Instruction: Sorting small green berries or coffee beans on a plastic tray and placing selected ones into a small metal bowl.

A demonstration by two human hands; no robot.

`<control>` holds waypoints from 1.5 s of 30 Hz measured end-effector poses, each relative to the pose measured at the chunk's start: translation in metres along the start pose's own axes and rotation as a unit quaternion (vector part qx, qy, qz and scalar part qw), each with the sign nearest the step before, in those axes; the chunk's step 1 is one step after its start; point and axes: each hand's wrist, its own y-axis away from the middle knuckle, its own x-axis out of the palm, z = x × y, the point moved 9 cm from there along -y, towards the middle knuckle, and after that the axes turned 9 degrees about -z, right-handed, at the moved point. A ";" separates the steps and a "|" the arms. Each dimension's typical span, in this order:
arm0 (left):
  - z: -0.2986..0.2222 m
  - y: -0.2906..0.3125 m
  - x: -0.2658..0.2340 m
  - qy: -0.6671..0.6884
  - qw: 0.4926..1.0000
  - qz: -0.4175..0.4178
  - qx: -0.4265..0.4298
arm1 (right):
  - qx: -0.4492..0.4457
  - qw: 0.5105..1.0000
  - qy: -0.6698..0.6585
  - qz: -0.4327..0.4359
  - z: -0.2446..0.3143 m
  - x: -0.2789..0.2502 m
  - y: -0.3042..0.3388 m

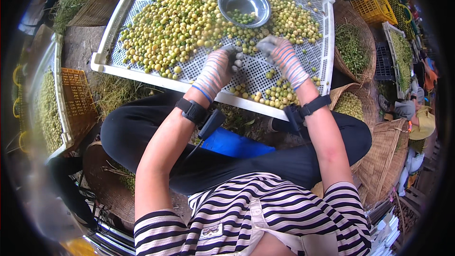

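Observation:
Small round yellow-green fruits (185,23) are spread over a white perforated plastic tray (106,61) in front of me. My left hand (225,64), in a striped glove with grey fingers, is low over the tray's middle with its fingers curled in. My right hand (279,54), gloved the same way, is just to its right, fingers bent down near the fruits. What either hand holds is hidden by its fingers. A shiny metal bowl (244,5) with some greener fruits inside rests on the fruits beyond my hands. A smaller group of fruits (277,95) lies at the near right edge.
Woven baskets (350,47) with green and yellowish fruits stand to the right. At the left, another fruit-filled tray (60,90) rests by an orange crate (78,97). A blue item (237,143) lies by my crossed legs. Another person (419,118) is at the far right.

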 end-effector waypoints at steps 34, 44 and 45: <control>0.043 -0.008 0.012 -0.028 0.996 0.028 -0.082 | -0.158 0.927 0.320 0.111 0.038 0.014 0.003; 0.031 -0.005 0.004 -0.045 0.998 0.008 -0.041 | -0.153 0.840 0.517 0.065 0.014 -0.021 0.003; 0.030 -0.005 0.004 -0.052 0.998 0.005 -0.031 | -0.152 0.838 0.520 0.067 0.011 -0.022 0.002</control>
